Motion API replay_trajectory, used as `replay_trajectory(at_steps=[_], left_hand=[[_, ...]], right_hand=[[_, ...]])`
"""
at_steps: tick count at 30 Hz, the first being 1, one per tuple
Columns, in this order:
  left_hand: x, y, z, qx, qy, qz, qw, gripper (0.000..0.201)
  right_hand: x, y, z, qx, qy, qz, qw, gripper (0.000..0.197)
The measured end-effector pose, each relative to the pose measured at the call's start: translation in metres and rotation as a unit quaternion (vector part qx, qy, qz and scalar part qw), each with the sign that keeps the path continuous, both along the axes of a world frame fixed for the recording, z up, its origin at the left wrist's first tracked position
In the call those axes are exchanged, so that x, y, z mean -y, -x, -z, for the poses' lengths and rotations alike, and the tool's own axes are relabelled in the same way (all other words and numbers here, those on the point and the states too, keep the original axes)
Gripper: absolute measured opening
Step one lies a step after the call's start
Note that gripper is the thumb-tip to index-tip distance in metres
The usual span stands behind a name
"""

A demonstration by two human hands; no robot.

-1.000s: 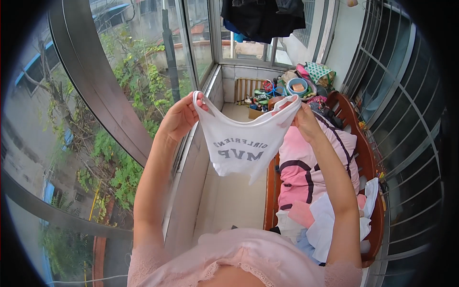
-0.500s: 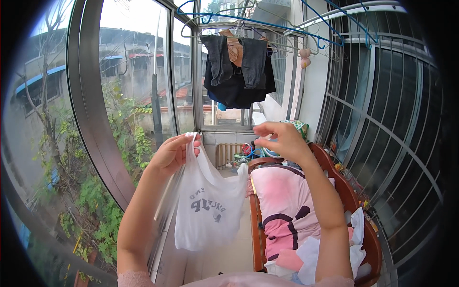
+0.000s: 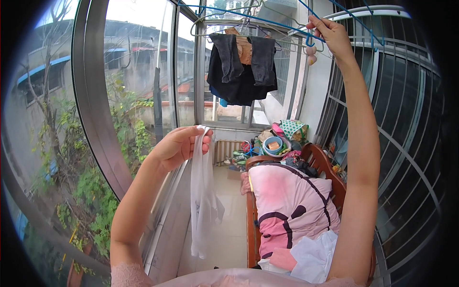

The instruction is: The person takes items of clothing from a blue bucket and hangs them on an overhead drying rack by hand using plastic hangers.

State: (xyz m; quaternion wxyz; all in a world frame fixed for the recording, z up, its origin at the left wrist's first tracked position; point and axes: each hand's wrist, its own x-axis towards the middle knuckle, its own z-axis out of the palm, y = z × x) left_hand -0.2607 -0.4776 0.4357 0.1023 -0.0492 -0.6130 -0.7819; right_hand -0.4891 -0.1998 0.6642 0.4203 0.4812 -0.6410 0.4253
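Observation:
A thin white tank top [image 3: 202,191] with dark print hangs limp and narrow from my left hand [image 3: 184,146], whose fingers pinch it by a strap. Raised high on the right, my right hand [image 3: 332,38] has its fingers closed on a blue clothes hanger [image 3: 267,21] near the hanger's curled end. Beyond the hangers, dark trousers and socks [image 3: 241,71] hang in a cluster from the rack. A small pinkish toy charm [image 3: 311,55] dangles just below my right fingers.
A wooden bench [image 3: 252,229] on the right holds a pink patterned cushion [image 3: 287,205] and crumpled white clothes [image 3: 313,256]. Bowls [image 3: 273,146] and bundled things are piled behind it. Window panes [image 3: 138,86] line the left; barred windows [image 3: 406,119] line the right.
My right hand has risen from beside the tank top up to the blue hanger. The top, spread before, now hangs in a narrow fold from my left hand.

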Motion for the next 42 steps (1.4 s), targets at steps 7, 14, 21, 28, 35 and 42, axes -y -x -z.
replay_trajectory(at_steps=[7,14,21,28,35,42], left_hand=[[-0.002,0.003,0.006,0.010,-0.008,0.013,1.000,0.023],[-0.005,0.000,0.010,0.026,-0.016,-0.001,1.000,0.025],[0.007,-0.003,0.035,0.006,0.000,-0.050,0.999,0.031],[0.033,0.006,0.081,0.044,-0.048,-0.080,0.995,0.030],[0.046,0.011,0.101,0.072,-0.019,-0.074,0.994,0.035],[0.018,0.023,0.099,0.102,0.002,-0.043,0.994,0.022]], right_hand=[[0.048,-0.033,0.032,0.156,0.103,-0.128,0.974,0.034],[0.091,-0.033,0.041,0.246,0.224,-0.329,0.884,0.027],[0.054,-0.039,0.169,0.286,0.156,-0.249,0.912,0.037],[-0.025,-0.031,0.363,0.446,0.109,-0.148,0.876,0.030],[-0.080,-0.015,0.385,0.383,-0.048,-0.039,0.922,0.022],[-0.032,-0.033,0.377,0.318,-0.055,-0.056,0.945,0.013]])
